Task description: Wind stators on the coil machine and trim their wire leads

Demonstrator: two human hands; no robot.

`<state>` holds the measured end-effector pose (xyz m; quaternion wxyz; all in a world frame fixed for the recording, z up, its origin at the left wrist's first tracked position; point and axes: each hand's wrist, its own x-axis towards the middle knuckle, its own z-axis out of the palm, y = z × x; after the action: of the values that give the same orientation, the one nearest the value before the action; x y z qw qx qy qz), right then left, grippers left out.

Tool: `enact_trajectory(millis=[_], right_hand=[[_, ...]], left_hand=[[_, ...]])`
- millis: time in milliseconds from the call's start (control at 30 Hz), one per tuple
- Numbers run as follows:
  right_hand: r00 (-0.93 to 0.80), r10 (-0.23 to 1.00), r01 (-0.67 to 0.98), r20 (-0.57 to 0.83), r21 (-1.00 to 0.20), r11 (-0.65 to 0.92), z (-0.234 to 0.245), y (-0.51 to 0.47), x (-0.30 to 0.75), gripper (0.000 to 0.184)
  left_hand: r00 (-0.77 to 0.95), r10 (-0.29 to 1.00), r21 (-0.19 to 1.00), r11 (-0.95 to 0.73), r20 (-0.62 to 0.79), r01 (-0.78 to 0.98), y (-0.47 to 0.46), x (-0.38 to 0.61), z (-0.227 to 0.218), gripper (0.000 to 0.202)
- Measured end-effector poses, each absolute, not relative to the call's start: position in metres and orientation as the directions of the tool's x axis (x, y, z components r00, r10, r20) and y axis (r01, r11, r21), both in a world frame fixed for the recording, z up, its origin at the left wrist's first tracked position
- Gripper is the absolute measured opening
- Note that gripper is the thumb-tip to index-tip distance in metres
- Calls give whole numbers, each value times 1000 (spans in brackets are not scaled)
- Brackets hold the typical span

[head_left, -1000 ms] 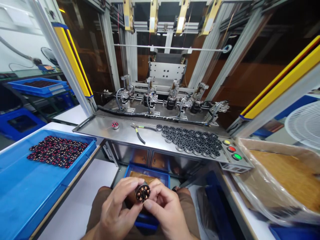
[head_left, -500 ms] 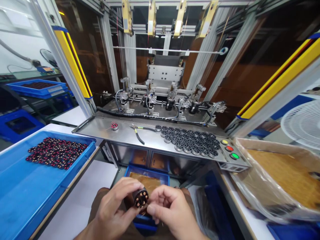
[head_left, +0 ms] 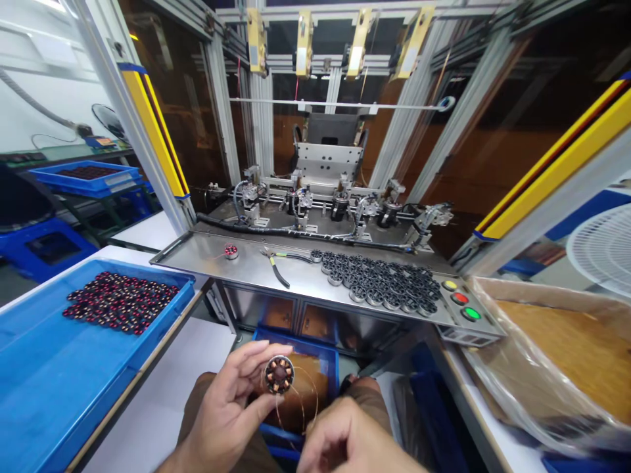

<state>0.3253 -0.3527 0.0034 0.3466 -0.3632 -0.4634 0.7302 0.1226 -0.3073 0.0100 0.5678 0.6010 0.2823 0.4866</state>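
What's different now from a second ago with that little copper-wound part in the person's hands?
The right hand has let go of the wound stator and drawn back toward the body, pulling a thin copper wire out in a loop. The left hand alone still holds the stator, turned face-up. The blue tray, pliers and bare cores on the metal bench lie as before.

Your left hand (head_left: 231,407) is raised, palm up, fingertips pinched; your right hand (head_left: 352,440) sits lower, loosely curled.

The stator (head_left: 279,374) has copper-orange coils on dark core; the tray (head_left: 44,374) is blue; buttons (head_left: 460,298) are yellow, red, green.
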Motion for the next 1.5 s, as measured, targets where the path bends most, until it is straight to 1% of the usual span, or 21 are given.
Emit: enact_trajectory(millis=[100,167,233,333,433,533,600,667,767,833,933,1033,1133,1233,1300,1367,1433,1500], right_hand=[[-323,931,-326,-168,-904,-277,10,-344,332,43],[-267,954,-348,-139,-909,-230,18,-340,330,41],[-269,951,-316,-151,-919,-235,26,-338,323,39],[-248,955,-259,-165,-938,-229,32,-340,315,39],[-232,959,-201,-165,-956,-213,27,-346,311,42],[-257,950,-166,-180,-960,-227,12,-353,313,45],[-302,932,-131,-198,-960,-247,6,-355,317,47],[-301,940,-65,-163,-980,-191,9,-355,322,45],[-192,981,-14,-23,-1000,-26,28,-353,328,37],[-136,990,-34,34,-999,29,43,-351,327,35],[-134,990,-57,49,-998,41,52,-350,321,31],[-103,993,-90,63,-994,54,47,-350,314,31],[-42,997,-125,63,-991,57,36,-354,310,35],[-19,999,-121,49,-992,47,28,-357,309,36],[-11,998,-100,60,-993,58,26,-359,308,36],[-3,996,-84,87,-993,86,25,-361,308,34],[-9,994,-83,105,-991,104,24,-362,308,32],[-28,994,-86,102,-991,99,21,-363,307,31]], left_hand=[[460,865,953,-64,200,-295,-309,123,12,48],[491,857,942,20,157,-335,-313,127,12,46],[486,863,930,60,135,-364,-317,132,11,51],[423,893,917,28,156,-397,-320,141,9,64],[386,904,899,7,181,-438,-318,145,8,65],[367,925,877,93,100,-471,-314,145,11,63],[356,934,871,144,37,-469,-314,143,14,64],[347,938,883,147,19,-446,-316,142,18,64],[322,947,921,117,10,-371,-322,142,20,58],[320,947,937,101,11,-333,-326,142,20,54],[346,938,941,93,27,-325,-331,144,20,50],[379,925,925,114,34,-363,-330,144,23,48],[448,894,900,178,22,-399,-326,142,28,41],[512,859,889,228,9,-398,-321,140,28,37],[527,850,871,252,9,-422,-319,141,25,41],[524,852,844,273,11,-461,-319,142,19,51],[486,874,833,274,-7,-481,-320,144,14,60],[417,909,856,231,-19,-463,-322,146,11,62]])
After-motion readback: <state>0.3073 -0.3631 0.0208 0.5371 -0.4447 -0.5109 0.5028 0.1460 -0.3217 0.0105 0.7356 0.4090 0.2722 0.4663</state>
